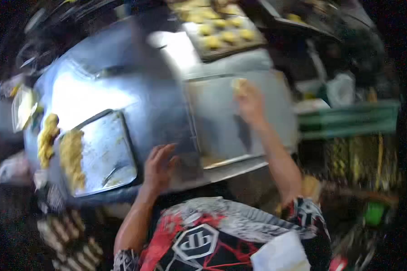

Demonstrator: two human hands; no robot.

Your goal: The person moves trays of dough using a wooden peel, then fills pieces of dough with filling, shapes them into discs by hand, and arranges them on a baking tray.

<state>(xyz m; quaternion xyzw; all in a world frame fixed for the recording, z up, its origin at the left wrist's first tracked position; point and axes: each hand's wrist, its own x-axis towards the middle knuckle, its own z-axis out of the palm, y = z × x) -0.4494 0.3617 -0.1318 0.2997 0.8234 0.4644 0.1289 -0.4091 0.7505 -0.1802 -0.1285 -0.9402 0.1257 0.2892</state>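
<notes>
Fingertips of the right hand [250, 105] pinched a small, pale-yellow, rounded lump [238, 83] over the flat grey worktop [217, 106]; light pressure likely protected its shape. The left hand [160, 169] hung empty, fingers spread.

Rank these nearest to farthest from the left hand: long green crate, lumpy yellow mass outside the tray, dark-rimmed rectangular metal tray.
1. Dark-rimmed rectangular metal tray: just left of the left hand.
2. Lumpy yellow mass: beyond the tray's left side.
3. Long green crate: far right.
</notes>
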